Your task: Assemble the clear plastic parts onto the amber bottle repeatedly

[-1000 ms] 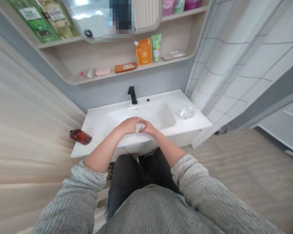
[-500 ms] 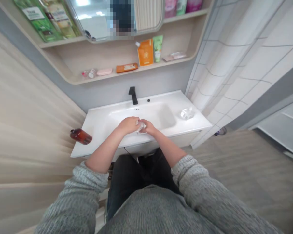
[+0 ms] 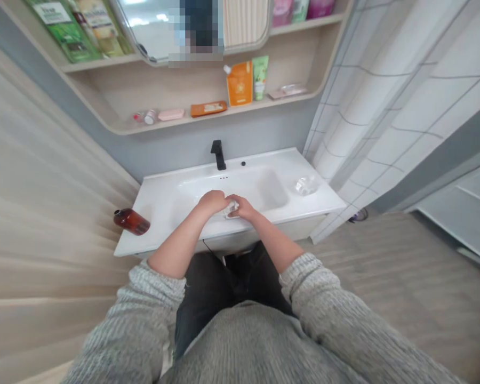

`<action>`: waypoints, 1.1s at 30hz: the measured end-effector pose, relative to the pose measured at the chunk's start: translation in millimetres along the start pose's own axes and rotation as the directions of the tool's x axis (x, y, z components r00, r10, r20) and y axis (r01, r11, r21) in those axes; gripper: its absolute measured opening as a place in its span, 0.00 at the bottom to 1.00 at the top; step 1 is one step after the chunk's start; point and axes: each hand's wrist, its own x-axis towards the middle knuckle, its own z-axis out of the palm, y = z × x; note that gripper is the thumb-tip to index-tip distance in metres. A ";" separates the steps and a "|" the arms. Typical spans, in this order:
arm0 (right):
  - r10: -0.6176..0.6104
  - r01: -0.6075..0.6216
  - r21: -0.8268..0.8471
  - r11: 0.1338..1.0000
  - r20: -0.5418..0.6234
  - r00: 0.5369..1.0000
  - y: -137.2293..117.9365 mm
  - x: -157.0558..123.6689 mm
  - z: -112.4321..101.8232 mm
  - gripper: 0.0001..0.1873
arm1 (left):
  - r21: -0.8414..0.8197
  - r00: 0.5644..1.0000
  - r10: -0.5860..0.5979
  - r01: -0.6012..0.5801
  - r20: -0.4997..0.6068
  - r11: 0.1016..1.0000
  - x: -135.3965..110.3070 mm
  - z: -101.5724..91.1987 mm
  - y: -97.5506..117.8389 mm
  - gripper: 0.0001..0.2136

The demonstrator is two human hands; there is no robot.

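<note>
Over the front of the white sink basin (image 3: 246, 186), my two hands meet around a small, crinkled, clear-and-white plastic piece (image 3: 231, 210). My right hand (image 3: 244, 208) is closed on it, fingers curled around its right side. My left hand (image 3: 213, 201) is closed too, its knuckles up and its fingertips against the piece's upper left; those fingertips are mostly hidden. What the piece is exactly is too small to tell. Behind my hands rises a black faucet (image 3: 218, 155).
A brown bottle with an open neck (image 3: 132, 221) stands on the counter's left end. Crumpled clear plastic (image 3: 306, 185) lies on its right end. Above, a shelf (image 3: 172, 120) holds an orange pouch (image 3: 240, 84), a green tube (image 3: 260, 78) and an orange packet (image 3: 208, 109). A curtain (image 3: 56, 213) hangs at left.
My left hand has turned and curled more, its wrist rising slightly. My right hand still grips the plastic piece in nearly the same place. The view has shifted a little.
</note>
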 end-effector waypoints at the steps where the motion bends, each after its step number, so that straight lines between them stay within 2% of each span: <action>1: -0.009 0.009 -0.008 1.000 0.002 1.000 0.2 0.1 0.4 0.36 | -0.012 0.996 -0.049 0.050 0.080 0.999 4.8 0.8 0.6 0.20; 3: -0.017 0.017 -0.026 1.000 -0.005 1.000 0.9 0.6 1.1 0.38 | 0.008 0.975 -0.083 0.083 0.206 0.996 12.1 0.6 1.7 0.16; 4: -0.015 0.015 -0.034 0.999 -0.008 1.000 1.3 0.9 1.5 0.39 | 0.041 0.972 -0.069 0.061 0.224 0.997 13.9 -0.3 2.3 0.15; 8: -0.006 0.005 -0.055 0.998 -0.014 1.000 2.8 2.0 1.7 0.39 | 0.225 0.986 0.029 -0.066 0.161 0.972 8.4 -6.1 5.9 0.14; 12: -0.018 0.015 -0.081 0.997 -0.034 0.999 3.8 3.0 1.2 0.38 | 0.258 0.992 0.099 -0.116 0.079 0.959 -3.8 -9.2 8.0 0.17; 14: -0.014 0.009 -0.097 0.995 -0.054 0.998 4.1 3.2 1.3 0.39 | 0.227 0.995 0.089 -0.096 0.044 0.969 -6.8 -8.9 6.8 0.17; 18: -0.014 0.010 -0.115 0.993 -0.037 0.999 2.9 2.2 2.2 0.38 | 0.160 0.997 0.037 -0.048 0.072 0.986 -7.0 -4.8 -0.3 0.16; 23: -0.024 0.020 -0.100 0.995 -0.038 0.999 -1.6 0.3 2.9 0.37 | 0.120 0.989 0.146 -0.145 0.002 0.982 -7.5 0.5 -10.8 0.14; 27: -0.003 -0.001 -0.095 0.995 -0.044 0.999 -3.8 -0.5 1.7 0.36 | 0.074 0.986 0.165 -0.165 -0.002 0.984 -9.8 1.1 -16.0 0.14; 30: 0.004 -0.009 -0.069 0.998 -0.075 0.997 -2.1 -0.4 1.7 0.35 | -0.074 0.985 0.138 -0.146 -0.105 0.986 -14.2 8.1 -27.9 0.20; 33: 0.025 -0.034 -0.048 0.998 -0.174 0.984 1.4 1.0 2.8 0.36 | -0.220 0.960 -0.018 -0.045 -0.278 0.975 -23.3 30.5 -53.7 0.23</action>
